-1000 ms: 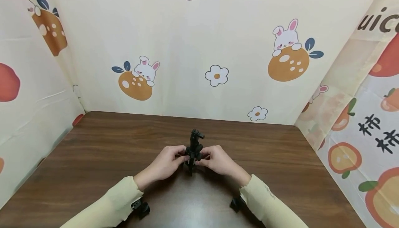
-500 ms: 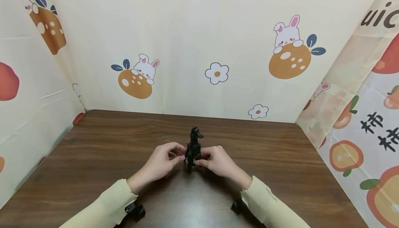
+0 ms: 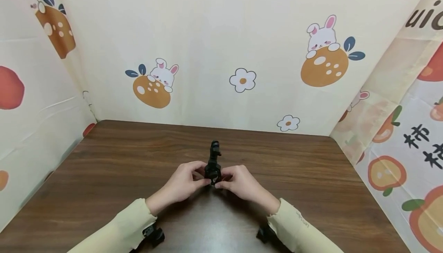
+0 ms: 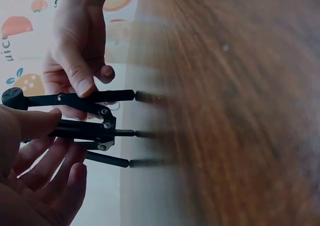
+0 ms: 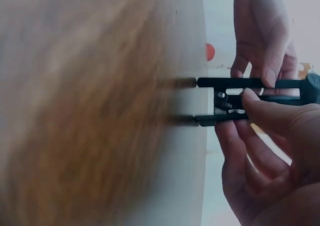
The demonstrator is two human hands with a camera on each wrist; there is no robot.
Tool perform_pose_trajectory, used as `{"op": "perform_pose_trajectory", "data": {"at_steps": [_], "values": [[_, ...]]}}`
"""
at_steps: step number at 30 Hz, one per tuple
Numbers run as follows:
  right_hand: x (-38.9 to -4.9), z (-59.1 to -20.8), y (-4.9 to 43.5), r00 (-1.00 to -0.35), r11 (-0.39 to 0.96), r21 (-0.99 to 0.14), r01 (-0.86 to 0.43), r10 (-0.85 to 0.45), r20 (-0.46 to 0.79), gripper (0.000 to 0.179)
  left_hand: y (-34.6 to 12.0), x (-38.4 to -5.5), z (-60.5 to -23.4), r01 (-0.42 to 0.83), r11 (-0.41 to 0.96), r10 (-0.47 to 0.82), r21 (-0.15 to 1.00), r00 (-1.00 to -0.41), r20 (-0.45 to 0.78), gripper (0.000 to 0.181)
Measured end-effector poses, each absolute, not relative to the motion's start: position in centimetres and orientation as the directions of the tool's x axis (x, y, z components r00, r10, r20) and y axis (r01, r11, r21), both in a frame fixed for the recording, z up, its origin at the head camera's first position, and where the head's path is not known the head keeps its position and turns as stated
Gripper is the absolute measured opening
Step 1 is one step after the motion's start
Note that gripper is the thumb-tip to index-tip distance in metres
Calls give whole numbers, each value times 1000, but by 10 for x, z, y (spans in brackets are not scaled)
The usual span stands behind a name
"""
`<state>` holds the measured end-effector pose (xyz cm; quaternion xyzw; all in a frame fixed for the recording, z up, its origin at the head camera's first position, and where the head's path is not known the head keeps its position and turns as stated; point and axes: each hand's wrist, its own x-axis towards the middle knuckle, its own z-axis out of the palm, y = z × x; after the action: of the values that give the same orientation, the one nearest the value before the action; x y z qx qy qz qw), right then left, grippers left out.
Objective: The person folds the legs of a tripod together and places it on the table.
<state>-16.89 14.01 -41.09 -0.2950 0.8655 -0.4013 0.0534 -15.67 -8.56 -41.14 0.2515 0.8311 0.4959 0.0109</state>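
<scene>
Two hands (image 3: 183, 182) (image 3: 242, 183), one tripod (image 3: 213, 164), three legs (image 4: 120, 95)

The black stand (image 3: 212, 164) has turned; its top bit (image 3: 218, 153), which poked out toward four o'clock, looks shorter now; the left hand (image 3: 185, 182) has moved toward four o'clock, closer to it.

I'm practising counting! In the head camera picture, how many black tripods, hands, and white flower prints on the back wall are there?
Black tripod: 1
Left hand and right hand: 2
Upper flower print and lower flower print: 2
Total: 5
</scene>
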Motion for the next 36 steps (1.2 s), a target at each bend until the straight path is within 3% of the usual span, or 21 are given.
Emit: {"op": "perform_pose_trajectory", "data": {"at_steps": [8,22,30,33,36], "values": [[-175,-414,146,-778,436,-757,-487,-611,149,13,-86,-157,-408,415,394,433,820,-871,233,18],[-179,-412,141,-761,486,-655,-578,-611,218,13,-86,-160,-399,489,477,477,730,-842,252,14],[-188,-412,142,-828,513,-723,-462,-542,145,42,-85,-159,-398,502,520,489,691,-838,241,14],[-190,-411,141,-834,522,-719,-458,-534,144,56,-85,-158,-399,501,533,483,682,-842,241,14],[-192,-411,141,-832,529,-707,-469,-533,154,59,-84,-158,-399,509,546,476,665,-842,253,15]]}}
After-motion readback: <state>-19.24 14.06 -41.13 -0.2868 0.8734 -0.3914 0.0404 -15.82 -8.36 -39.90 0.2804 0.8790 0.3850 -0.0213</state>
